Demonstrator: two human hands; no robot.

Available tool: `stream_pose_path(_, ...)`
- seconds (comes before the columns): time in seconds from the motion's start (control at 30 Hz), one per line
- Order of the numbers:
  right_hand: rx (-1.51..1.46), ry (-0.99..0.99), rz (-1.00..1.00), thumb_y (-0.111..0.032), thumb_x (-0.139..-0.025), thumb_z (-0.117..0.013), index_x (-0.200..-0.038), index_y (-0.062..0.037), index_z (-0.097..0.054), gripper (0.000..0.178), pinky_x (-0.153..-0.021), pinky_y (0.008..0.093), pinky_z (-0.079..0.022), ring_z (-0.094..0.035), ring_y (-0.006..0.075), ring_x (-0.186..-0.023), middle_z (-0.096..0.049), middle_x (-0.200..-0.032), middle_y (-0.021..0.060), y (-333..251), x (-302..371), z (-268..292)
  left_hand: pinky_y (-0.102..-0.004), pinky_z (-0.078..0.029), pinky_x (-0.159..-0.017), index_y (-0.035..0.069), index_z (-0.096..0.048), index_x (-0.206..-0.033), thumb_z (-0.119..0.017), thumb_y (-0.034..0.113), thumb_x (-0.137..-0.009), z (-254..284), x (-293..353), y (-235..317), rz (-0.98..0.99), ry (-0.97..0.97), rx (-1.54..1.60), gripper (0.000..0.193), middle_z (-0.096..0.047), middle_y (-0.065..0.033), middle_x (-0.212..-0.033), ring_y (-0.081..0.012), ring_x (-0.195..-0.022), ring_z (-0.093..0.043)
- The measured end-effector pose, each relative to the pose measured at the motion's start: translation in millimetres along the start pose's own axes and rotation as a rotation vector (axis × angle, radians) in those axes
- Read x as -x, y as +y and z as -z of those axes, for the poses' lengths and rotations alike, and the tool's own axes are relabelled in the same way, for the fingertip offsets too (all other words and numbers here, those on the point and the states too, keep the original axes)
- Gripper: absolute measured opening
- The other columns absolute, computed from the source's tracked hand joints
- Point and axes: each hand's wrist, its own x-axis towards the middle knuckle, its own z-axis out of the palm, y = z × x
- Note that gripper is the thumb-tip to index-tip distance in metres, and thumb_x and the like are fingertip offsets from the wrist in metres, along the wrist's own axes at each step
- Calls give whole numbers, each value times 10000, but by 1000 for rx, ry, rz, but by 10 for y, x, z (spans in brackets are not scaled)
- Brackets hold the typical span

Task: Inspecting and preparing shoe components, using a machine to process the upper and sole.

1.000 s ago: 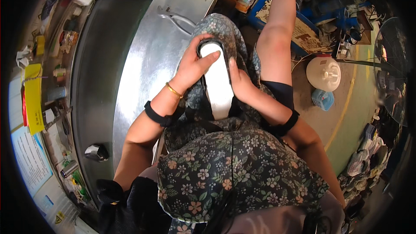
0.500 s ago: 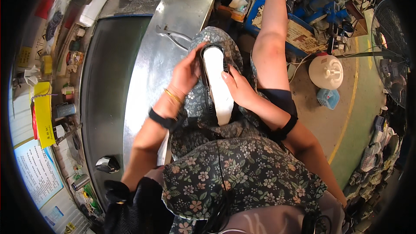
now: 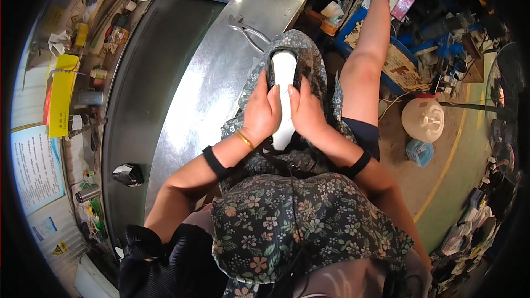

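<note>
A dark shoe upper with a white, sole-shaped insole (image 3: 284,72) facing up lies on my lap, over the floral apron (image 3: 259,209). Along the insole's left edge, my left hand (image 3: 263,111) grips the shoe with its thumb on the white surface. Opposite it, my right hand (image 3: 307,112) clasps the right side, thumb also on the insole. The fingers of both hands are partly hidden down the shoe's sides. Beyond the left hand, metal pliers (image 3: 249,32) rest on a shiny metal plate (image 3: 190,83).
A dark conveyor-like belt (image 3: 149,77) runs left of the plate, with a small black-and-white object (image 3: 128,174) on it. Cluttered shelving lines the far left. On the right floor stand a round cream container (image 3: 422,118), a blue basket (image 3: 419,152) and a fan (image 3: 508,110).
My left hand has come back from the far left side of the shoe, setting its thumb on the insole. My right hand stays on the right side. The whole view has shifted.
</note>
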Motion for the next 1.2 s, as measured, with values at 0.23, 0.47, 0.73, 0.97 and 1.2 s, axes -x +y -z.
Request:
stream_pose_path(0.23,-134,-96,126,-393,-1014,-418,-1326,84,-373,572,-831,471,-479,-609,452,-976,-618,-1014,335,234,-203,306,-323,-399,-1029,-37,-211,-1490,-690,252,-888,180,-522,23,241,-323,888,822,-477,-200,-1365,-237,-1214,-497)
stream_pose_path(0.47,-373,-112,82,-345,-1002,-502,-1241,-15,-573,414,-915,331,-462,-621,190,-1029,-674,-1098,131,299,-849,274,-325,-331,-1081,-50,-230,-1456,-705,236,-881,62,-673,-91,-16,-254,432,799,-454,-200,-1364,-233,-1277,-422)
stream_pose_path(0.73,-299,-82,98,-329,-958,-568,-1190,-35,-620,378,-857,354,-494,-667,282,-964,-687,-1032,194,27,-792,323,-322,-360,-1054,-32,-275,-1432,-726,144,-839,84,-701,-171,14,-267,508,766,-502,-155,-1302,-201,-1228,-453)
stream_pose_path(0.97,-143,13,79,-339,-965,-541,-1258,-62,-570,404,-844,394,-500,-647,377,-982,-666,-1005,230,-83,-649,289,-321,-373,-1042,-12,-257,-1443,-703,129,-860,71,-617,-201,-78,-191,348,748,-497,-150,-1302,-197,-1217,-464)
stream_pose_path(1.2,-379,-251,-24,-405,-1035,-368,-1493,25,-210,648,-1062,358,-358,-462,287,-1302,-456,-1406,232,235,-152,261,-322,-334,-1084,-6,-296,-1459,-565,220,-961,252,-685,-238,262,-391,1212,610,-473,-143,-1379,-203,-1257,-457)
